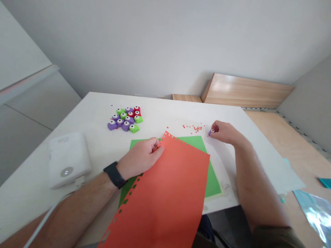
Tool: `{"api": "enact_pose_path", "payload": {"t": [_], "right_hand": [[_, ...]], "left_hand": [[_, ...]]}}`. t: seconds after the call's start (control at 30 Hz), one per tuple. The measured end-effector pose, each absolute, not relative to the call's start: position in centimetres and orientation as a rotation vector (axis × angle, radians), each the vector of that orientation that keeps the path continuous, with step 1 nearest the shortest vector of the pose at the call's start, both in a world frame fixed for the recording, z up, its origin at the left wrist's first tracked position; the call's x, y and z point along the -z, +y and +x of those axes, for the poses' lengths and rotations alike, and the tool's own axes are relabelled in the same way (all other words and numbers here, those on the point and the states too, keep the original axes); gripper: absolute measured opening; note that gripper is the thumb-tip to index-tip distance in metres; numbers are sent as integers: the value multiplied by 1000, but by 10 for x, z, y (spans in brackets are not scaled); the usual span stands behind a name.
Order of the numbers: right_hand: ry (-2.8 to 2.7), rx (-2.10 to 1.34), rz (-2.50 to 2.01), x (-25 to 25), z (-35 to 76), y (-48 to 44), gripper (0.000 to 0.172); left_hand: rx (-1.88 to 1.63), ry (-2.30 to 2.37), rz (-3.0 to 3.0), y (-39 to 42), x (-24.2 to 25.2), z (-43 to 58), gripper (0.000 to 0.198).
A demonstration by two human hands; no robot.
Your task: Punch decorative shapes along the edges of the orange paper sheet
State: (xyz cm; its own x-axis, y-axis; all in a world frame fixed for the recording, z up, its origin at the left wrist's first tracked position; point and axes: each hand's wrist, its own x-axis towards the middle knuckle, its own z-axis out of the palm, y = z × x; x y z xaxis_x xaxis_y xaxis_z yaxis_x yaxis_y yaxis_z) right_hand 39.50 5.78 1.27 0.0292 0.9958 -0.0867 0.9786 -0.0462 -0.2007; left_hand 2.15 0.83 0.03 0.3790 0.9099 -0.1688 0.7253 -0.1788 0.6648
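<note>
My left hand [144, 155] is closed on the left edge of a red-orange sheet of paper [178, 182], thumb on top. Small punched holes run along the sheet's left and top edges. Beneath it, partly covered, lies a green sheet [192, 140]. Off to the right, my right hand [223, 132] grips a small purple craft punch [211, 132] close to the tabletop, apart from the paper. Little red paper cut-outs [198, 128] are scattered just left of that hand.
Several purple, green and red craft punches [126, 120] are grouped at the back left of the white table [165, 112]. A white box-like device [68, 160] with a cable stands at the left. Clear plastic packaging [314, 210] lies at the lower right.
</note>
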Motion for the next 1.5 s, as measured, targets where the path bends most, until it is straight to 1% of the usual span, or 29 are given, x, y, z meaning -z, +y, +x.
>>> {"api": "enact_pose_path", "payload": {"t": [0.1, 0.17, 0.27, 0.37, 0.5, 0.53, 0.63, 0.8, 0.9, 1.07, 1.17, 1.3, 1.5], "right_hand": [[-2162, -355, -2070, -8, 383, 57, 15], [-2143, -322, -2015, -4, 378, 59, 16], [-2084, -241, -2048, 1, 382, 62, 19], [-2035, -232, -2108, 3, 393, 65, 21], [-1899, -97, -2023, 9, 399, 70, 35], [-1839, -51, -1979, 10, 396, 71, 36], [-1739, -17, -1836, 9, 373, 77, 29], [-1974, -169, -1584, -7, 301, 88, 23], [-2154, -193, -1414, -19, 250, 96, 19], [-2355, -292, -1310, -29, 168, 107, 24], [-2511, -305, -1262, -26, 131, 112, 30], [-2704, -320, -1255, -17, 100, 120, 30], [-2756, -320, -1215, -10, 92, 127, 22]], "left_hand": [[-391, 1431, 1966, 9, 0, 21, 31], [-425, 1447, 1966, 10, 0, 21, 31], [-470, 1468, 1963, 10, -2, 20, 31], [-485, 1478, 1944, 10, -4, 20, 30], [-505, 1483, 1928, 10, -1, 20, 28], [-512, 1490, 1932, 10, 0, 20, 28], [-523, 1491, 1948, 10, 5, 20, 28], [-543, 1478, 1945, 11, 10, 20, 25], [-552, 1490, 1934, 13, 10, 19, 23], [-558, 1541, 1919, 17, 8, 16, 24], [-560, 1549, 1932, 20, 8, 15, 22], [-548, 1549, 1959, 21, 10, 15, 22], [-537, 1548, 1985, 20, 14, 16, 24]]}}
